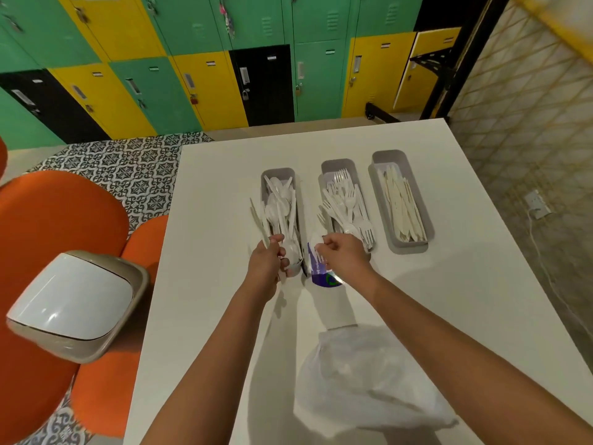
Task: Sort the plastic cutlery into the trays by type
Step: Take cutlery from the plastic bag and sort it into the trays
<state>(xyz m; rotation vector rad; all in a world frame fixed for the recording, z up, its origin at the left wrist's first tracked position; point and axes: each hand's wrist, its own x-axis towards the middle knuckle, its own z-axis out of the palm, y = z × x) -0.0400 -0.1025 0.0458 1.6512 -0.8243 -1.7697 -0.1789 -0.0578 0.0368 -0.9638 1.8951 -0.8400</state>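
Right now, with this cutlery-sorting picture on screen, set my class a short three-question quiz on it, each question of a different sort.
1. True or false: the right tray holds knives.
2. Which tray does the left hand reach into? A spoon tray B fork tray
3. Fill in: a crumpled clear plastic ___ lies on the table near the person.

Key: 1 true; 2 A; 3 bag.
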